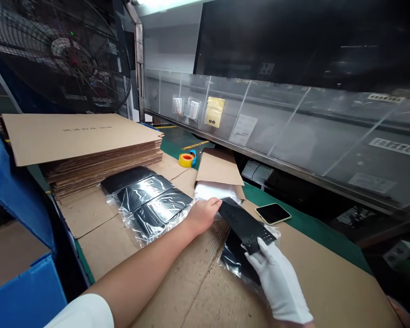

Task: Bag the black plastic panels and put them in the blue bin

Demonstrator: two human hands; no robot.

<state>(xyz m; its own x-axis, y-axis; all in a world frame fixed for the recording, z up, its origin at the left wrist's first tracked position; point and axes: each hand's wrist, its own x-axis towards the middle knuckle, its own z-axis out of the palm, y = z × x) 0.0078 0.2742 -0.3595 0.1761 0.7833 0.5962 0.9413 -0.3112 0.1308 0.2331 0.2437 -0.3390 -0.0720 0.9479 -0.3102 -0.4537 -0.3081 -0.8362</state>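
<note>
Right now, both hands work on one black perforated plate [248, 225] that lies slanted over the cardboard-covered worktop [328, 282]. The left hand [203, 214] is bare; its grip is closed on the plate's far end, fingers curled over the edge. The right hand [276, 275] wears a white glove, and its grip pinches the plate's near end, thumb on top beside the rows of small holes. The plate sits above a clear plastic bag [234, 259] with something dark inside it; whether plate and bag touch cannot be told.

Just beyond the left hand stands a small open carton [218, 168] with white wrapping [210, 190] showing under its raised flap. To the left of the arm, three more black plates in clear bags [150, 202] lie side by side, overlapping, on the cardboard. Behind them rises a tall stack of flat cardboard sheets [89, 146]. A roll of yellow tape [186, 160] rests on the green mat [307, 223] near the carton, and a dark-screened phone [272, 212] lies on that mat to the right of the plate, close to it but apart. A blue plastic bin [17, 218] fills the left edge, a large wire-guarded fan [59, 54] stands behind the stack, and a long machine with a clear guard panel [294, 132] runs along the far side.
</note>
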